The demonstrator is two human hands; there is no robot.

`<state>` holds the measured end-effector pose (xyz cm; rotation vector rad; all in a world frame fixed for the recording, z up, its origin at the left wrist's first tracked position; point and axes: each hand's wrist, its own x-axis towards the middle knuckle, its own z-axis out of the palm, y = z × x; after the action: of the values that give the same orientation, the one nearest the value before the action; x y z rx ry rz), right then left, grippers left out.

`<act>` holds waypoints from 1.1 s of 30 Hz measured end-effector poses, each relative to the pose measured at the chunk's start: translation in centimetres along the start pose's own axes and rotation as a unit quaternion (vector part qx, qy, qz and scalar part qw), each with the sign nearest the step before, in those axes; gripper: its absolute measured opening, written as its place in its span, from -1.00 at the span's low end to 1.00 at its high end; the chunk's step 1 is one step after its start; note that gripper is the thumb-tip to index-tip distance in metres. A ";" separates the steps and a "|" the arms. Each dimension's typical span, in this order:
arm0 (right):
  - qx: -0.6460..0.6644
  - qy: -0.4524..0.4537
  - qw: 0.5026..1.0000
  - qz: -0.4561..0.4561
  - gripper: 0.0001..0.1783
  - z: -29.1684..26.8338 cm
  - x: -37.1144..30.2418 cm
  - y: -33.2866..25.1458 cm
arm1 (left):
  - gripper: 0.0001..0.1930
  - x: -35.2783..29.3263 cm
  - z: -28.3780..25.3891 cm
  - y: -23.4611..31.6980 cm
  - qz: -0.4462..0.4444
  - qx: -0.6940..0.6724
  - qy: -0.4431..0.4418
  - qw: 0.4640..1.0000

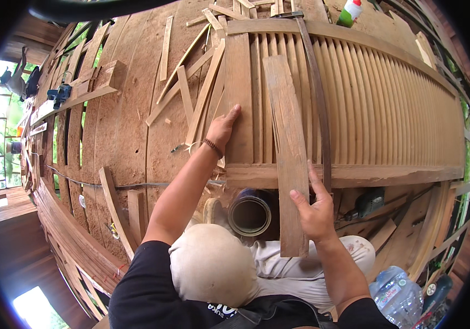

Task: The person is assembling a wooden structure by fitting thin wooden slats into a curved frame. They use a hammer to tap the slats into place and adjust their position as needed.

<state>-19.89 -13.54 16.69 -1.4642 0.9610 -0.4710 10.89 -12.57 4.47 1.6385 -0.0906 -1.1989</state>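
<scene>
A louvered wooden shutter panel (377, 109) with many slanted slats lies in front of me. My left hand (224, 129) grips the panel's left edge, its thumb on the broad end rail and its other fingers mostly hidden. My right hand (316, 211) holds a loose flat board (288, 137) near its lower end, thumb on top and fingers along the right edge. The board lies slantwise over the slats and juts past the panel's near rail toward my lap. A dark metal bar clamp (314, 93) crosses the panel just right of the board.
Several thin wood strips (207, 90) lie scattered left of the panel. Below its near rail stands a dark round can (249, 214); a green-black power tool (369, 203) lies to its right. A blue tool (59, 96) sits far left, a green-white bottle (350, 13) at the back, plastic bottles (396, 296) lower right.
</scene>
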 end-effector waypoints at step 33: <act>0.014 0.001 1.000 0.003 -0.25 0.3 -0.4 -1.3 | -0.33 -0.4 0.1 0.6 -0.010 -0.004 -0.030 0.999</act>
<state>-19.54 -13.22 17.98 -1.4353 0.9569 -0.4792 10.84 -12.67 5.20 1.5988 -0.1078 -1.2628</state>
